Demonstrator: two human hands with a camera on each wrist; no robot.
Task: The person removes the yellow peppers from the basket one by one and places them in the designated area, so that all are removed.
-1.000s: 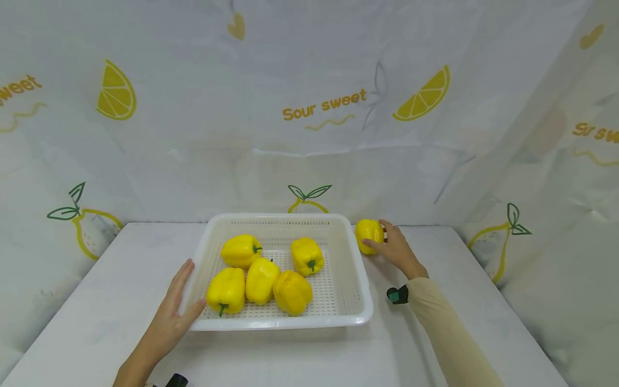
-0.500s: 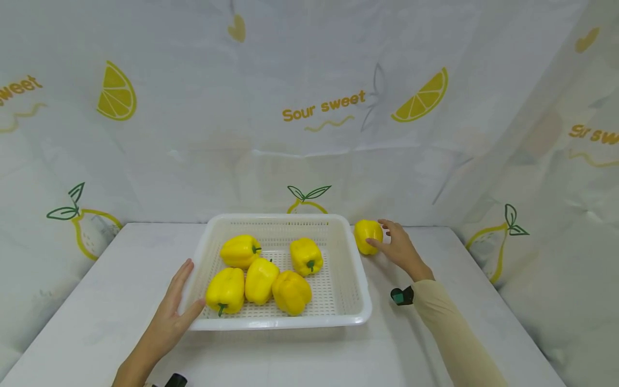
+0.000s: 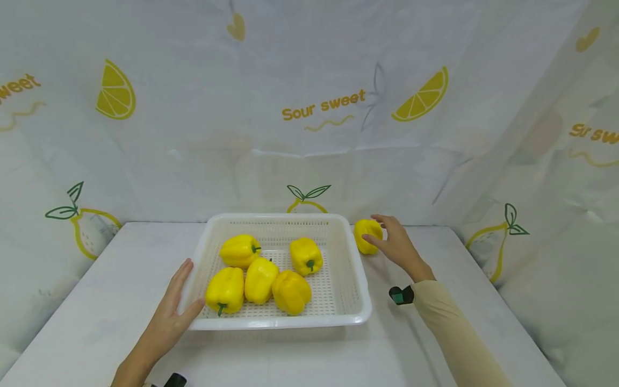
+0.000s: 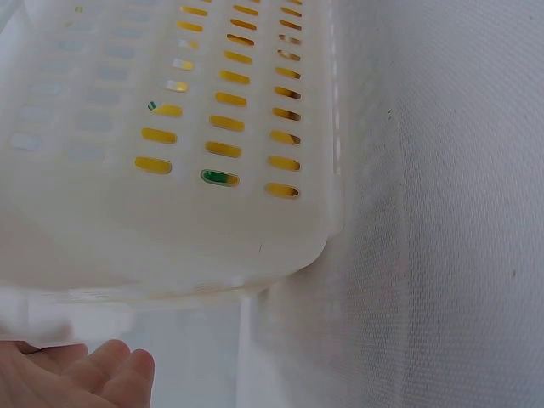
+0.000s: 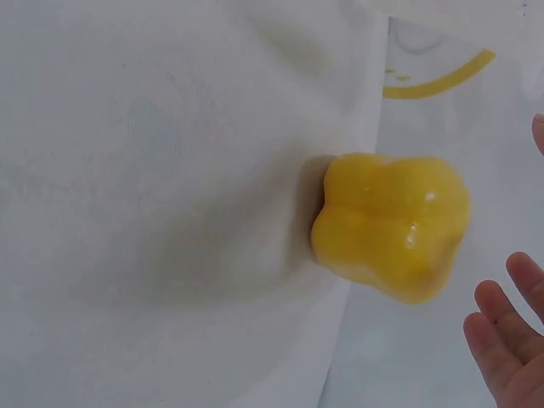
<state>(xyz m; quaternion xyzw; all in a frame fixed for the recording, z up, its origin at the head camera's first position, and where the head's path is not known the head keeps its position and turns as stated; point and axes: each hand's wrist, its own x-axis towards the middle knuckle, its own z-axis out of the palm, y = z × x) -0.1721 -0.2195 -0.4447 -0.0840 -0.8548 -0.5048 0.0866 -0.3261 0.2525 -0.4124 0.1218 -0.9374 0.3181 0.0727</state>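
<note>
A white plastic basket [image 3: 280, 323] with slotted walls holds several yellow bell peppers [image 3: 259, 281]. My left hand [image 3: 167, 318] lies along the basket's left side, fingers extended and thumb at the rim. In the left wrist view its fingertips [image 4: 127, 378] appear beneath the basket's edge. Outside the basket, by its back right corner, another yellow bell pepper [image 3: 364, 234] sits on the table. Around that pepper my right hand [image 3: 400, 250] is spread. The right wrist view shows a gap between the right fingers [image 5: 493, 340] and the pepper [image 5: 391, 225].
A white table [image 3: 435, 333] carries the basket. White sheeting [image 3: 309, 161] printed with lemons and lettering rises behind the table and at both sides. A small dark device [image 3: 401, 295] is at the right wrist, and another [image 3: 175, 380] at the left.
My right hand drew back slightly to the right from the lone pepper, then its fingertips came back over it. The left hand and the basket have hardly moved.
</note>
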